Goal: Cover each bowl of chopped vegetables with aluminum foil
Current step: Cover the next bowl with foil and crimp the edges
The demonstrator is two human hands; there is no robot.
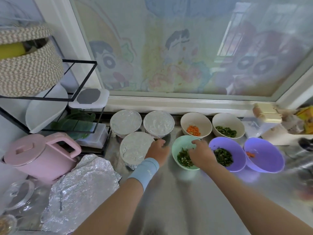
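Note:
Three foil-covered bowls stand at the left: two at the back [125, 121] [158, 123] and one in front [135, 148]. Uncovered are a white bowl of carrot [187, 118], a white bowl of greens [227, 118], a mint green bowl of greens [178, 145], a purple bowl of greens [221, 143] and a purple bowl with a little carrot [267, 150]. My left hand [157, 150], with a blue wristband, sits against the front covered bowl's right rim, fingers loosely curled and holding nothing. My right hand [201, 152] grips the mint bowl's right rim, thumb inside. Loose crumpled foil sheets [81, 187] lie at the lower left.
A pink kettle [39, 156] and glass lids [18, 195] crowd the left edge. Behind them a black wire rack [81, 78] carries a woven basket [25, 68]. The window sill [186, 102] runs behind the bowls. Boxes and packets [271, 114] fill the right corner. The steel counter [186, 192] lies in front.

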